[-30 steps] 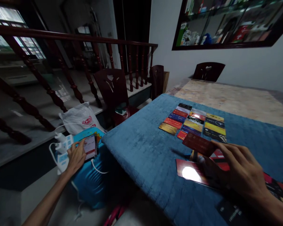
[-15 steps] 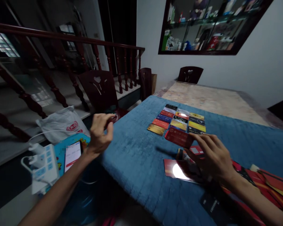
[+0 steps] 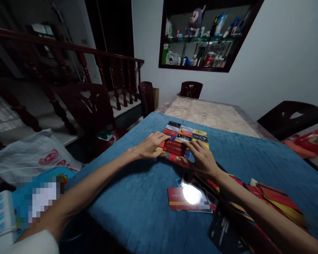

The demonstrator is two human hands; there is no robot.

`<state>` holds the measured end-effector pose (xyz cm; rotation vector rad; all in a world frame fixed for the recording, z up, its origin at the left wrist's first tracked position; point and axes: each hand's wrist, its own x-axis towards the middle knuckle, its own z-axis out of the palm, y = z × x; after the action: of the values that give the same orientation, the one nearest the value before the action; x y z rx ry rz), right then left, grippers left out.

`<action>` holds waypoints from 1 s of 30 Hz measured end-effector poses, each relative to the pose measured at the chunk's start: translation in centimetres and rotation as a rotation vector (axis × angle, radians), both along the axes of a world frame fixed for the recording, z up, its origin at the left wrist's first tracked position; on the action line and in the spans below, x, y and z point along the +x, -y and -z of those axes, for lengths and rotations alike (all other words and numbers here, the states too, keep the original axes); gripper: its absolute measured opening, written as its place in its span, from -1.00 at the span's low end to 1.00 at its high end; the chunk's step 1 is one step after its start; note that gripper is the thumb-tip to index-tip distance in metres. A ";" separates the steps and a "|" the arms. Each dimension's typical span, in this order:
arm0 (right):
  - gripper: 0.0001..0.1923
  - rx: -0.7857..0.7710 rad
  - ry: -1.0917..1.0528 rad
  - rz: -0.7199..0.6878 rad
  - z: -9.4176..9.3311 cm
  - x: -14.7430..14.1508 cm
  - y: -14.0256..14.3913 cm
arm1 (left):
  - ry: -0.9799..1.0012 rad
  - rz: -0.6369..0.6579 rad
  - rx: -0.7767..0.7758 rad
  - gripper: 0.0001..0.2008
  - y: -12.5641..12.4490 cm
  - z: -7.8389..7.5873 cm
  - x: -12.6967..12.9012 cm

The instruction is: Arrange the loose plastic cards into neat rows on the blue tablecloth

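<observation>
A dark red card (image 3: 172,147) with pale lettering is held up over rows of laid-out cards (image 3: 184,131). My left hand (image 3: 150,145) is closed at its left edge, thumb below and fingers above. At its right edge my right hand (image 3: 201,158) is closed, thumb and fingers on the card. The laid-out cards overlap in three columns, in black, red, yellow and other colours, and are partly hidden by my hands. Just below the held card shows another red card (image 3: 178,160). Nearer me lies a loose red card (image 3: 178,198) under a bright glare.
A black card (image 3: 225,231) and a pile of red and yellow sleeves (image 3: 278,201) lie by my right forearm. Blue cloth (image 3: 127,204) covers the near table. Chairs stand around it. A plastic bag (image 3: 34,155) and a power strip (image 3: 1,211) are at left.
My left hand has moved right from beyond the table edge onto the red card. My right hand has carried that card over the rows. The view has turned right.
</observation>
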<state>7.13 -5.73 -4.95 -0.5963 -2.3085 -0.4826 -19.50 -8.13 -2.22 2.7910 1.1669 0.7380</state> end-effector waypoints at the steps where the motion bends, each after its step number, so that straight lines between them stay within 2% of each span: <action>1: -0.51 -0.027 0.002 0.002 0.1 -0.2 -0.5 | 0.004 0.008 0.002 -0.39 -0.5 0.2 -0.1; 11: -0.50 -0.168 0.029 0.059 0.8 -1.7 -5.8 | 0.101 -0.048 -0.029 -0.44 -5.5 1.0 -0.8; 19: -0.54 -0.243 0.013 0.065 0.7 -2.4 -8.4 | 0.129 -0.111 -0.074 -0.42 -8.9 1.6 -0.8; 26: -0.54 -0.283 -0.035 0.096 0.7 -3.4 -10.7 | 0.145 -0.188 -0.141 -0.45 -11.8 1.2 -1.1; 30: -0.64 -0.341 -0.056 0.118 0.7 -4.0 -11.7 | 0.120 -0.203 -0.176 -0.51 -13.3 0.9 -1.4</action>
<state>3.17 6.02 -5.64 -0.9007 -2.3270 -0.1218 -20.90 5.21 -3.13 2.4766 1.4302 0.7622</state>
